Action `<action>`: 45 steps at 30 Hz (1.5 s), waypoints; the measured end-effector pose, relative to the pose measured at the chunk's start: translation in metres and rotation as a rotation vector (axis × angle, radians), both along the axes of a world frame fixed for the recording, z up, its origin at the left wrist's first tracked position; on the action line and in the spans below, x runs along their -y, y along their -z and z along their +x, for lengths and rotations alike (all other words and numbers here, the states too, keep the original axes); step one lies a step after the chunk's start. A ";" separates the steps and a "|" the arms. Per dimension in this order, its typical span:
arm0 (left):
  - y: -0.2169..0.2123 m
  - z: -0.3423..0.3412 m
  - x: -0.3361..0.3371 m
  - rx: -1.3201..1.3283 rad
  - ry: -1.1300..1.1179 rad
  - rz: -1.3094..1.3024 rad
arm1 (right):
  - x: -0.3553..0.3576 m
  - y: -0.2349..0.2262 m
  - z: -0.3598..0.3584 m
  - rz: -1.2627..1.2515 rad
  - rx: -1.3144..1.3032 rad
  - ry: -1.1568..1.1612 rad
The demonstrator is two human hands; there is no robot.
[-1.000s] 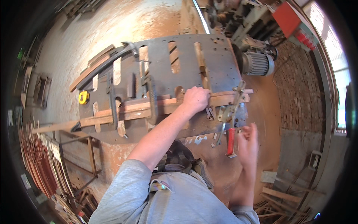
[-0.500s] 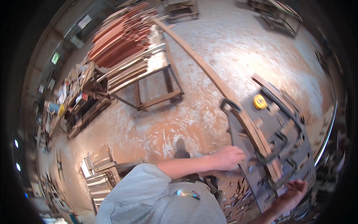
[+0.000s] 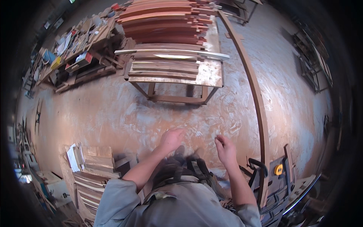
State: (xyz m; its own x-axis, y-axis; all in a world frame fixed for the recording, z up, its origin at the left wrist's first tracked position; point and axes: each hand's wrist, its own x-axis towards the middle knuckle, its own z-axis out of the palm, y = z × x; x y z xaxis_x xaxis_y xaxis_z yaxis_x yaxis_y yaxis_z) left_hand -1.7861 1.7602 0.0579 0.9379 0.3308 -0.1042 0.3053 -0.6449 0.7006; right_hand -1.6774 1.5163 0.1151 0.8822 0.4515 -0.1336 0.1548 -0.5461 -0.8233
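Turning from long wooden beam [image 3: 256, 90], now running down right of frame | carrying nothing visible in left hand [image 3: 174, 139], fingers loosely extended, or right hand [image 3: 227, 151], half curled, both lower centre | pausing work on beam, apparently

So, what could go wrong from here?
The long wooden bar reaches far beyond the bench, so the person, standing beside it with the right hand on that side, might bump it. A pale strip overhangs the table and could be knocked.
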 end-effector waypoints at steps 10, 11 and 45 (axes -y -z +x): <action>0.004 0.029 -0.093 -0.116 -0.450 -0.152 | -0.207 0.076 0.228 -0.081 0.449 -0.271; 0.005 0.037 -0.102 -0.122 -0.483 -0.164 | -0.221 0.083 0.238 -0.071 0.467 -0.282; -0.014 0.240 -0.179 0.662 -0.982 -1.616 | -0.199 -0.008 0.255 0.334 0.469 -0.543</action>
State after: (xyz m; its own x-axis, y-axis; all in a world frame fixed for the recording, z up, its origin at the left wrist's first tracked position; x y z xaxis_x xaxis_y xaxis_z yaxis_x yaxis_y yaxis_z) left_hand -1.5462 1.9395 0.0720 0.5405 0.6325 -0.5547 -0.4063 0.7736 0.4862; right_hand -1.4226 1.7155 0.1226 0.4578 0.7858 0.4159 0.7002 -0.0303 -0.7133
